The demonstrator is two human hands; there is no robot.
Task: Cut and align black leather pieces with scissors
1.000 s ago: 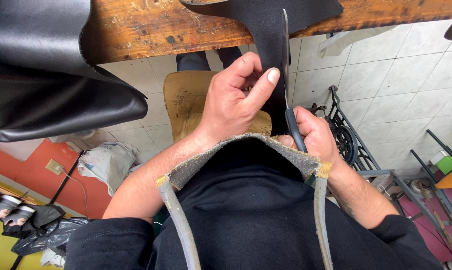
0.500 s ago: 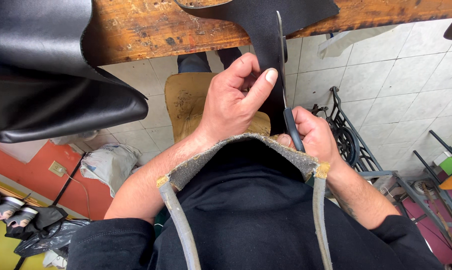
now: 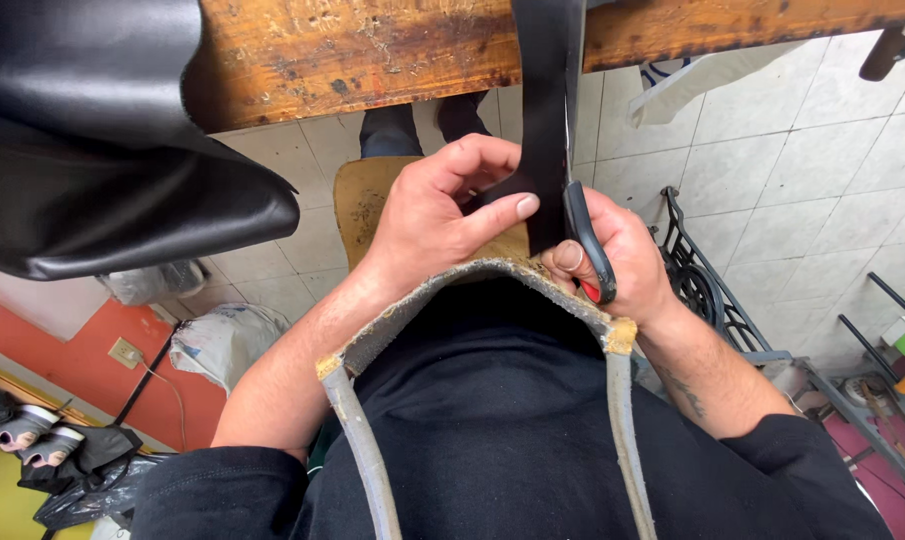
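Observation:
A long strip of black leather (image 3: 545, 110) hangs down from the wooden bench edge (image 3: 393, 55) toward my lap. My left hand (image 3: 443, 215) pinches the strip's lower end between thumb and fingers. My right hand (image 3: 618, 255) grips black-handled scissors (image 3: 585, 235) with a red inner grip. The blades run upward along the strip's right edge. A worn apron with grey straps (image 3: 493, 285) covers my chest just below both hands.
A big folded sheet of black leather (image 3: 103, 150) droops off the bench at the left. Below are a wooden stool (image 3: 368, 200), white floor tiles, bags (image 3: 223, 340), shoes (image 3: 23, 430) on the left and a black iron machine stand (image 3: 703, 290) on the right.
The view has shifted so the strip now hangs straighter. The scissors have moved up along the strip's right edge. My left hand keeps its pinch.

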